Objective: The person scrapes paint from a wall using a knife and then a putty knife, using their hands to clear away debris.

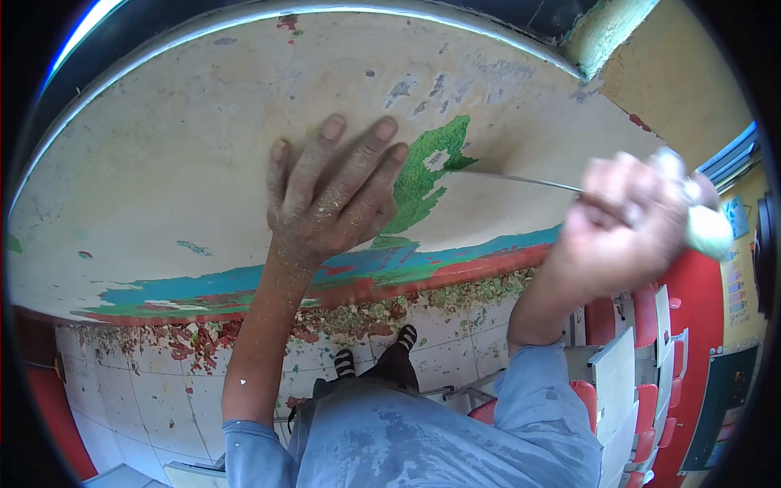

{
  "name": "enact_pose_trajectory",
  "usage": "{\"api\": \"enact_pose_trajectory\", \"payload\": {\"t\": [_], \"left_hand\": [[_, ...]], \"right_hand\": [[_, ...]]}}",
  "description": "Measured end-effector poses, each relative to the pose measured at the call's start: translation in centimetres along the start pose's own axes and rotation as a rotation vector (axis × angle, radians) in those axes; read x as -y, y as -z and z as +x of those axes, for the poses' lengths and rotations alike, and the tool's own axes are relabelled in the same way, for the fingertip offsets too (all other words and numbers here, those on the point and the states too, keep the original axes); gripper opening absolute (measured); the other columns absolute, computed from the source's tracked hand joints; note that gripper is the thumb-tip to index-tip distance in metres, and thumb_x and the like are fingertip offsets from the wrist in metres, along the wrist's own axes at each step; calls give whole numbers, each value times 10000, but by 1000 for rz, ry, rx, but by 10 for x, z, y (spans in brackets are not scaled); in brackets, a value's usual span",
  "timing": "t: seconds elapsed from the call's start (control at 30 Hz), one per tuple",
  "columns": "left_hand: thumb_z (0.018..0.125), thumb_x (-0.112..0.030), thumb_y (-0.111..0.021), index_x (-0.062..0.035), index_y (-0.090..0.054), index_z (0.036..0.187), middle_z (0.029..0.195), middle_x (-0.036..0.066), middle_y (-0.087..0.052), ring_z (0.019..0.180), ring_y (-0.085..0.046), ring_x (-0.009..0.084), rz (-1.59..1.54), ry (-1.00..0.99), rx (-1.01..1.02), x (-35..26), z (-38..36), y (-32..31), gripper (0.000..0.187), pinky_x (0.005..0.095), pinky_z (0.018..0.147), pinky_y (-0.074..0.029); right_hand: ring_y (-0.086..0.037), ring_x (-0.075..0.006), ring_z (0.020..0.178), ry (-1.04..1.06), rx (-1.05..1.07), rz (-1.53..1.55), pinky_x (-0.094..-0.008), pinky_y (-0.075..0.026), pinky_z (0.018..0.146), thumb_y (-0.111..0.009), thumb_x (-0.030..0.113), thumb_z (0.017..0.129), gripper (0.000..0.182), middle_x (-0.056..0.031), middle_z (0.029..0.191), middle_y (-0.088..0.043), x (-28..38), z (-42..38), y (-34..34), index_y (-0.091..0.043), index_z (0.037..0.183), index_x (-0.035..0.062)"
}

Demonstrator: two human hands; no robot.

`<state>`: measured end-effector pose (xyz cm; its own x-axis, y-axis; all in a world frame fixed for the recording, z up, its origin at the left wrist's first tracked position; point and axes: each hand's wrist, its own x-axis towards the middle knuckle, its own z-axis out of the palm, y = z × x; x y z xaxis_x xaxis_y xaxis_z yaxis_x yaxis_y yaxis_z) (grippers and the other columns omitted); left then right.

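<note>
My left hand (333, 199) lies against the off-white wall (179, 154) with its fingers spread, dusted with pale powder. My right hand (622, 224), blurred by motion, is wrapped round the handle of a paint scraper (529, 180). Its thin metal blade is seen nearly edge-on, and a pale green handle end sticks out past the fist. The blade's tip meets the right edge of a ragged patch of green paint (419, 179), just right of my left fingers. Below runs a band of blue paint (203, 285), with green and red beneath it.
Paint flakes (350, 321) litter the tiled floor (154, 398) along the wall's foot. Red chairs (647, 403) with pale desk tops stand at the right. A dark recess with a light edge (325, 11) borders the wall above. My feet in striped sandals (345, 363) are below.
</note>
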<state>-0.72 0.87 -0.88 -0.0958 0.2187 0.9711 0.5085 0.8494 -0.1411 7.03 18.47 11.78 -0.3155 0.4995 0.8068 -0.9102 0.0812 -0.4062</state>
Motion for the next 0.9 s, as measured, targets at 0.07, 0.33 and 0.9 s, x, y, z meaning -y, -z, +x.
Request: {"api": "enact_pose_trajectory", "payload": {"t": [0.07,0.33,0.9], "left_hand": [[760,-273,-496,-315,-612,1054,1213,-137,-517,1165,-437,164,-1,-34,32,-1,-3,-1,319,431,1083,-172],[746,-290,-507,-318,-611,1057,1212,-141,-516,1165,-437,156,5,-28,49,-3,-2,0,329,432,1076,-188],[703,-249,-538,-263,-647,984,1175,-101,-552,1177,-420,196,13,-77,-9,0,1,0,302,426,1070,-191]], "right_hand": [[-239,-56,386,5,153,224,-216,-192,347,-445,36,823,78,24,537,-287,9,16,29,-403,804,100],[-211,-64,373,50,188,250,-214,-174,339,-423,36,834,100,16,503,-296,6,0,8,-401,756,96],[-251,-66,364,25,-42,80,-221,-222,332,-467,-8,788,194,15,536,-308,3,-6,9,-385,875,145]]}}
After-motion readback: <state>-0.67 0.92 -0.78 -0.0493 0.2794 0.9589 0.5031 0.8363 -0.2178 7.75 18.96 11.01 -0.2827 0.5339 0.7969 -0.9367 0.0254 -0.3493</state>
